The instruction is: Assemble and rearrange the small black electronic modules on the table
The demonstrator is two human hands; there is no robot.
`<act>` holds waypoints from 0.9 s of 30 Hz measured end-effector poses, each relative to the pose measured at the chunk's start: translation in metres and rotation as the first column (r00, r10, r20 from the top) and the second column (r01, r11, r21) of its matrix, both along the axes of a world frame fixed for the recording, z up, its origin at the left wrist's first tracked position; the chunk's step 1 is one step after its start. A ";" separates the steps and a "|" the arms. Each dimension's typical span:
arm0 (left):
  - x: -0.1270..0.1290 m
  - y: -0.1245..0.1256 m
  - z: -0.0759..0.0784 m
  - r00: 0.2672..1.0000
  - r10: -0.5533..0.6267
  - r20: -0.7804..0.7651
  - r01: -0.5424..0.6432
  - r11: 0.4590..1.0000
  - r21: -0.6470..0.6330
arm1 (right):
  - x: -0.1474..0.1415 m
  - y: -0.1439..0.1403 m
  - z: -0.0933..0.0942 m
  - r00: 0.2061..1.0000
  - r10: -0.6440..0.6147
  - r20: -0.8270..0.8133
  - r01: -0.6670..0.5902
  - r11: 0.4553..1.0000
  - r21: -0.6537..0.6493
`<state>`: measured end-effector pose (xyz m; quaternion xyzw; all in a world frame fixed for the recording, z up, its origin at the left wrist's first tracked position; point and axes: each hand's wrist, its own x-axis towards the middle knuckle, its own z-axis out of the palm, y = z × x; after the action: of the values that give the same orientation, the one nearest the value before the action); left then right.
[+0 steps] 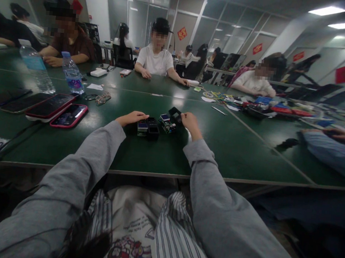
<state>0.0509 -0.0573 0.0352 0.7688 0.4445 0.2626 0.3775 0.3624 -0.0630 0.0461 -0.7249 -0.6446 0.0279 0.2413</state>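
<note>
Cluster of small black plastic electronic modules (148, 128) lying flat on the green desk (234, 152); a green circuit board with blue chip (166, 122) beside them; black square cover (175, 115), tilted.

Small modules between two hands on a tabletop, with phones and bottles to the left.

On the tabletop (163, 157), a cluster of modules (157, 126) sits straight ahead. The left hand (131, 118) touches its left side; the right hand (191, 122) touches its right side. Well to the left lie phones (51, 108) in a row. Behind them stand two bottles (37, 67), side by side. Glasses (100, 97) lie between the bottles and the modules. Farther back, on the right, is a spread of small items (255, 105). People sit along the far edge, and another person's sleeve (333, 152) rests at the right.
</note>
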 end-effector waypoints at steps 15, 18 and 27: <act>0.000 0.002 0.000 0.999 -0.001 -0.042 0.001 1.000 0.006 | -0.022 -0.004 -0.003 0.987 0.160 0.013 -0.161 0.985 0.069; 0.000 0.002 0.001 0.999 -0.008 -0.032 0.008 1.000 0.003 | -0.023 -0.003 -0.005 0.982 0.189 0.025 -0.191 0.979 0.073; 0.001 -0.008 0.007 1.000 0.002 -0.010 -0.002 1.000 0.001 | -0.020 -0.002 -0.009 0.976 0.214 0.037 -0.214 0.977 -0.006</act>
<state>0.0521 -0.0656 0.0421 0.7697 0.4470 0.2595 0.3747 0.3420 -0.0653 0.0374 -0.6519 -0.7233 0.0405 0.2241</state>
